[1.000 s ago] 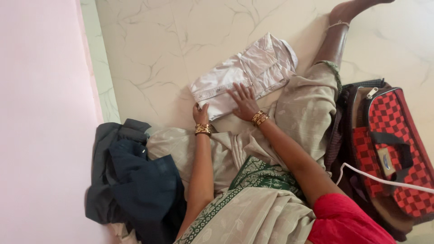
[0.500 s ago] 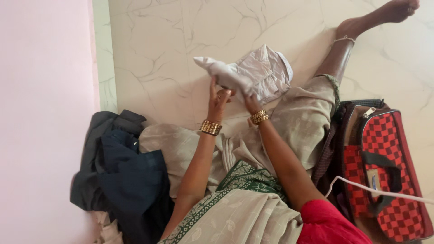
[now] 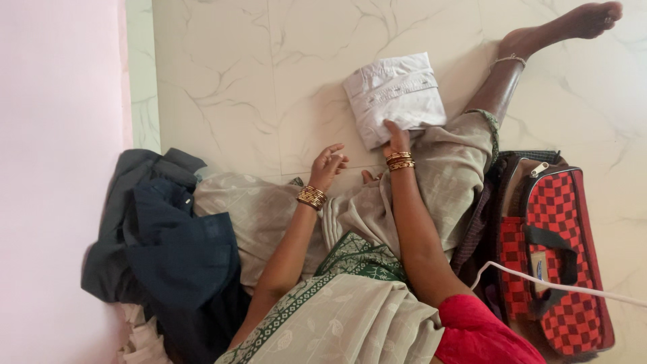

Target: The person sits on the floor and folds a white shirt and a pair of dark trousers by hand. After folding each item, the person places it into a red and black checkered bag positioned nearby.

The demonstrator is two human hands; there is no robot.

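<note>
On the pale marble-patterned floor (image 3: 222, 81), a folded white cotton garment (image 3: 396, 96) lies flat as a neat rectangular packet, just above the person's knee. Right hand (image 3: 397, 138) rests on the garment's near edge, palm down, fingers (image 3: 402, 129) laid flat against the cloth rather than closed around it; nothing is gripped. Gold bangles (image 3: 400, 160) sit at that wrist.

Left hand (image 3: 328, 164) hangs free above the lap, well clear of the garment, palm turned partly up. Its fingers (image 3: 335, 152) are loosely curled and half open, holding nothing. A second stack of gold bangles (image 3: 312, 197) rings this wrist.

Person sits on the floor in a beige leaf-print sari with a dark green patterned border (image 3: 350, 317), red sleeve (image 3: 482, 334) at the lower edge of view. One bare leg stretches out past the garment, foot (image 3: 586, 17) near the top right corner, thin anklet (image 3: 509, 61) at the ankle.

Left of the lap: a heap of dark navy and grey clothes (image 3: 168, 249), lying against the pink wall (image 3: 60, 168). Right of the person: a red-and-black chequered soft travel bag (image 3: 559, 263), with a white cable (image 3: 559, 286) crossing over it.
</note>
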